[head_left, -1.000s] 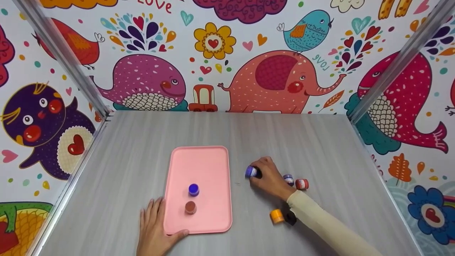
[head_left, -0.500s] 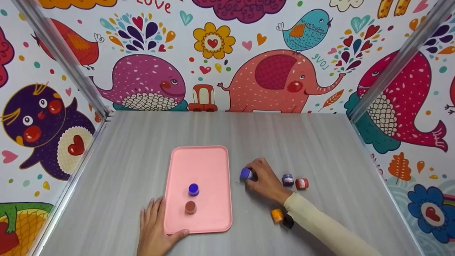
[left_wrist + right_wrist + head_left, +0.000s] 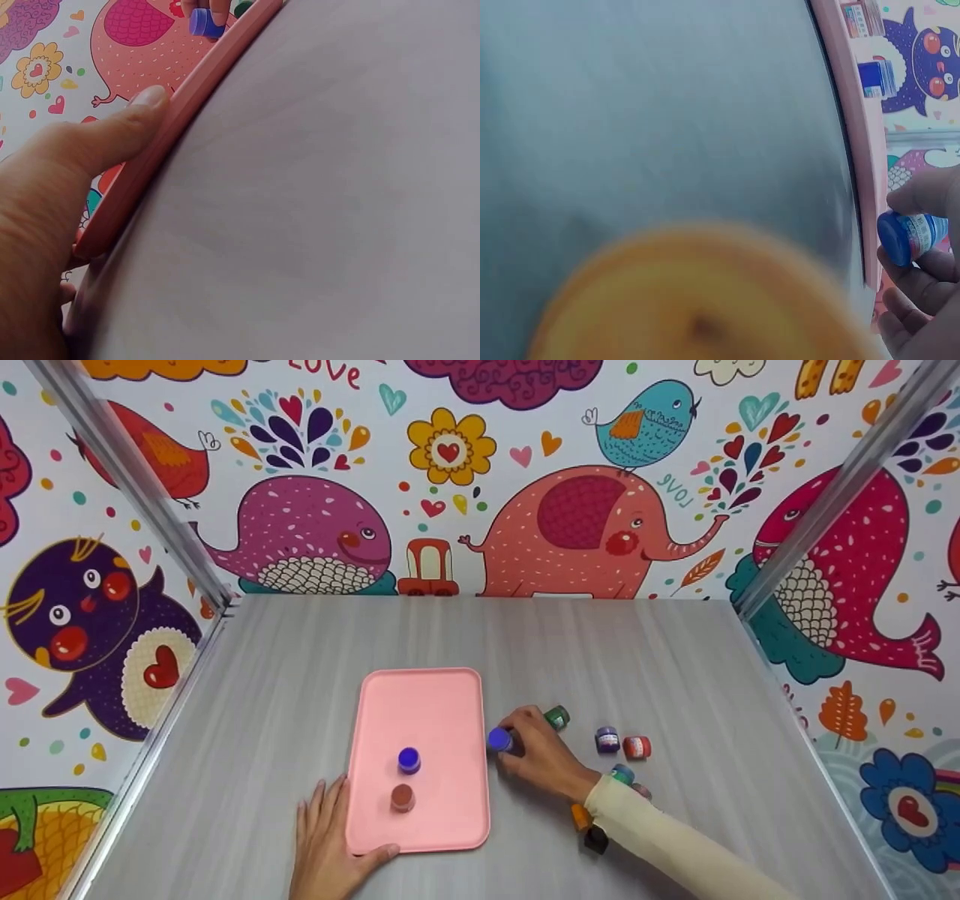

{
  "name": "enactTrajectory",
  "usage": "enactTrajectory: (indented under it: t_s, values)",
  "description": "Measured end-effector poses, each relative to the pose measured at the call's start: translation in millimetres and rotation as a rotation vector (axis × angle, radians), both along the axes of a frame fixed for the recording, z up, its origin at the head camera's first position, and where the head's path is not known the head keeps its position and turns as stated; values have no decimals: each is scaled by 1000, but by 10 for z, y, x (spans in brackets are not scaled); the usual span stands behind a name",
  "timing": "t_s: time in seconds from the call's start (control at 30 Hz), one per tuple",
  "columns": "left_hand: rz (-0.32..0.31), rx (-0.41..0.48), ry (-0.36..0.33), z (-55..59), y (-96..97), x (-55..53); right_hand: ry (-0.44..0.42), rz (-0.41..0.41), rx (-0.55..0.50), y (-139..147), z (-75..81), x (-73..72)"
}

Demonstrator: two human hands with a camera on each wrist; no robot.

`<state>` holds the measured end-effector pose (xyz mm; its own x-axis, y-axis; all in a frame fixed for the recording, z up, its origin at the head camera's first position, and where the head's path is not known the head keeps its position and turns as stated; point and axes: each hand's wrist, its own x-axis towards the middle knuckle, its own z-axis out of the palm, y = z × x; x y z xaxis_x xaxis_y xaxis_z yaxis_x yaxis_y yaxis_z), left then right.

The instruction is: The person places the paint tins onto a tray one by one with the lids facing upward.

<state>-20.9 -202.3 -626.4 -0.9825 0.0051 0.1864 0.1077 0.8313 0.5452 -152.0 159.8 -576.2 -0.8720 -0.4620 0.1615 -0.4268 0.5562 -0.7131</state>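
Observation:
My right hand holds a small paint jar with a blue lid, just off the right rim of the pink tray. In the right wrist view, thumb and fingers pinch this jar, its lid tilted toward the camera. My left hand rests at the tray's near left corner, thumb on the near rim and fingers straight along the left side. On the tray stand another blue-lidded jar and a brown-lidded jar.
Right of the tray lie a green jar, a purple jar, a red jar, a teal jar, an orange jar and a black jar. The sleeve partly covers some. A patterned wall bounds the table.
My right hand has carried the blue-lidded jar left and nearer, close to the tray's right rim. The green and teal jars have come into view. The left hand stays put.

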Motion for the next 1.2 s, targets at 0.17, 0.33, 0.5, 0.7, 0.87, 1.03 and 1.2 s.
enactTrajectory:
  t_s: [0.17,0.33,0.5,0.7,0.87,1.03,1.2]
  values:
    - [-7,-10,33,-9,-6,5,10,13,0,-93,7,30]
    - [-9,-19,11,4,-7,-1,32,38,3,-159,-2,58]
    - [-5,-13,10,-7,-4,-9,78,57,9,-197,-32,83]
    - [0,-7,24,-11,-2,-7,95,65,21,-257,-60,110]
    - [0,-8,3,4,3,-5,79,78,4,-319,-66,143]
    - [-12,-12,13,10,2,3,75,105,-13,-384,-96,184]
    - [-13,-2,29,0,2,4,90,125,-36,-454,-129,216]
